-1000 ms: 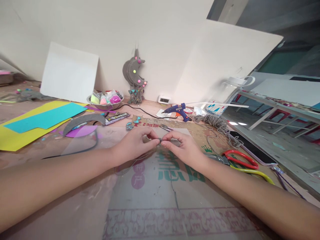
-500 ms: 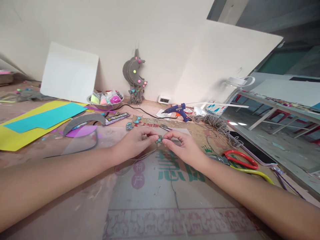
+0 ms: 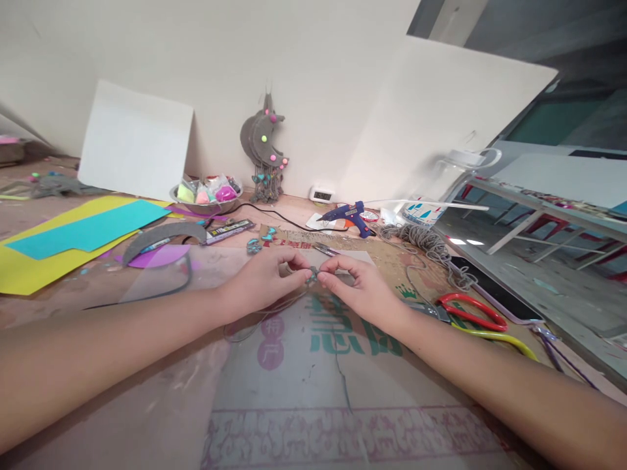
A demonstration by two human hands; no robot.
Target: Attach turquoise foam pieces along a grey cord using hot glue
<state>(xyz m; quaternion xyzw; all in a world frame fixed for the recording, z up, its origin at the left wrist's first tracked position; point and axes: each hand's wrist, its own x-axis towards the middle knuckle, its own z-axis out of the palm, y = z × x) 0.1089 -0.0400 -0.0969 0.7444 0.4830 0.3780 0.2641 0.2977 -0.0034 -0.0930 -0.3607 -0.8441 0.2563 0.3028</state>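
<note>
Viewed from my remote post, my left hand and right hand meet over a pale sheet with green and purple printing, the thumb and fingers of each closed in a narrow pinch on a tiny grey-and-teal craft piece. The piece sits between the two sets of fingertips, partly hidden by them; I cannot tell whether it touches the sheet. Gripping it from both sides probably keeps so small an item steady and square to view. A thin grey cord loops below my left fingers. Right of my right fingers lie scissors with red and yellow handles, seemingly parked within reach; beyond those fingers on the counter, a dark-blue plastic glue gun rests clear of the handwork.
</note>
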